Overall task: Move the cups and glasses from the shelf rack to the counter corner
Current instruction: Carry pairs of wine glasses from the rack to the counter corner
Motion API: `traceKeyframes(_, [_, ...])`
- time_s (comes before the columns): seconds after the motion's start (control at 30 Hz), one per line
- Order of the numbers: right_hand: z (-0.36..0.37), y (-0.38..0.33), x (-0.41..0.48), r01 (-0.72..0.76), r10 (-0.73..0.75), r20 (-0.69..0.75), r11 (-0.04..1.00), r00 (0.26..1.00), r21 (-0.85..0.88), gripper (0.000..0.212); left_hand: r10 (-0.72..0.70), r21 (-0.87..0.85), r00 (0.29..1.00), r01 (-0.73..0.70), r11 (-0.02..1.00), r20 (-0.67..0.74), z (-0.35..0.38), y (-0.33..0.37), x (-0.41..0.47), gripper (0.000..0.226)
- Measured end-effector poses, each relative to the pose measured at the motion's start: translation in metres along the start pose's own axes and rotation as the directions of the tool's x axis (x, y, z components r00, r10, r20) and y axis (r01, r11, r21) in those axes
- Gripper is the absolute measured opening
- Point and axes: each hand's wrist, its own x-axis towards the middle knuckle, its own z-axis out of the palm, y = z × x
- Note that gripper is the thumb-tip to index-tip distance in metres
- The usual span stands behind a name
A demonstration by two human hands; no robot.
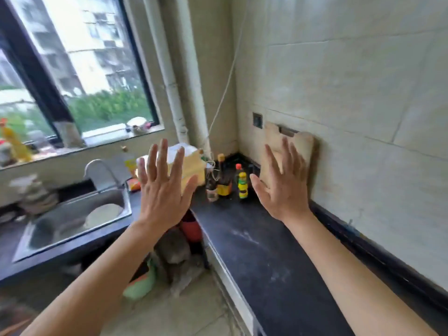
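Both of my hands are raised in front of me with fingers spread and nothing in them. My left hand [162,187] hovers above the counter's inner corner, in front of a pale yellow and white container [188,163]. My right hand [282,183] is held over the dark counter [261,251], in front of a wooden cutting board [300,146] leaning on the tiled wall. No cups, glasses or shelf rack show in this view.
Sauce bottles [224,183] and a small yellow bottle [242,183] stand in the counter corner. A steel sink [72,221] with a faucet [99,173] lies left, stacked dishes [36,195] beside it. Bags [169,251] sit on the floor under the counter. A window [80,69] is behind.
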Motion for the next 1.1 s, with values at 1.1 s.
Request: traceKeyframes(1.1, [0.317,-0.867,-0.034,0.423,-0.660,0.069,0.554,0.748,0.717,0.076,-0.718,0.489,0.671,0.697,0.525,-0.185,-0.342,-0.643,-0.362,0.071])
